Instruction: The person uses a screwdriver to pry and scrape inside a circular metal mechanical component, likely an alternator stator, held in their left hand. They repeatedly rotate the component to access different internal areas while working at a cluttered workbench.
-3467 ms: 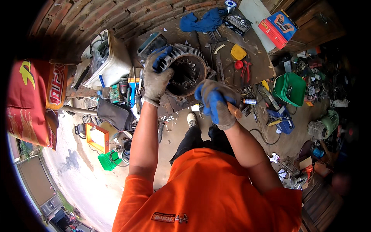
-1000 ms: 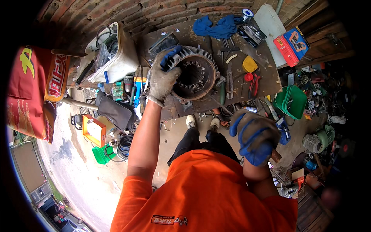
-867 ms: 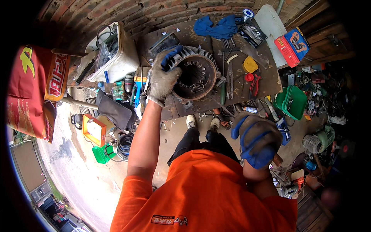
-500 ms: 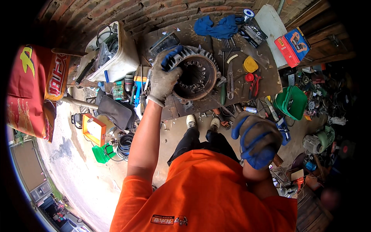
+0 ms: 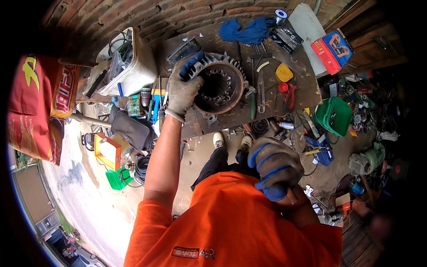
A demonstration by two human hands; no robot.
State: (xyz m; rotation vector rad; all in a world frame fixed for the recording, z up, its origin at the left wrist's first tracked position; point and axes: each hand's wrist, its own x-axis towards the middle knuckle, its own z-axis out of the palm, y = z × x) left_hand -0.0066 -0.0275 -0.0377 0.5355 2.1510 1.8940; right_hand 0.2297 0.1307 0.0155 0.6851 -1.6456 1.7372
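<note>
A round, finned metal motor housing (image 5: 221, 84) with a hollow bore lies on the wooden bench (image 5: 307, 91). My left hand (image 5: 182, 91), in a grey and blue glove, grips the housing's left rim with the thumb inside the bore. My right hand (image 5: 275, 167), gloved the same way, is clenched in a fist close to my chest, well back from the bench. A short brown stub like a wooden handle end (image 5: 290, 195) sticks out under the fist; the rest of it is hidden.
On the bench lie a blue cloth (image 5: 249, 31), wrenches (image 5: 260, 89), a yellow lid (image 5: 283, 72) and red pliers (image 5: 291, 95). A white bin (image 5: 131, 71) stands at left and a green basket (image 5: 333, 116) at right. Parts and an orange lamp (image 5: 106, 151) litter the floor.
Since 3.5 s ago my right hand has drawn back from the housing to my chest. Over the last second it has barely moved. The left hand has stayed on the rim.
</note>
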